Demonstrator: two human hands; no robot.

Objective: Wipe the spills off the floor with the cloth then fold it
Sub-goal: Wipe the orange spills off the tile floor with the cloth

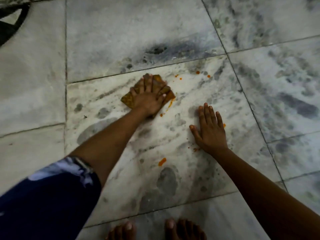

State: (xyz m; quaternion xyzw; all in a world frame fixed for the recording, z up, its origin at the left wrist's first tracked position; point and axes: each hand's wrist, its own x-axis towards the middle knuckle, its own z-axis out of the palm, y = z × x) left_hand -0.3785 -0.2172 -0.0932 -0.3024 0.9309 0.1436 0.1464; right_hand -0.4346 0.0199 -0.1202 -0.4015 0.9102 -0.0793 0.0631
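Cloth point(129, 99): mid-floor point(107, 40), pressed flat beneath left hand point(149, 99), fingers spread. Right hand point(210, 130): open, palm braced on the tile. Orange spills point(162, 161) scattered nearby. Recommended: firm overlapping strokes, gathering drops inward, not smearing.

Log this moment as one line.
left hand presses brown folded cloth | right hand flat on marble floor | orange spills remain

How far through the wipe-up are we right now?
Partway at most. In hand: the left hand presses the stained cloth flat on the marble floor; the right hand rests open beside it. Left: orange spills near the cloth, farther out and nearer the feet, then folding.
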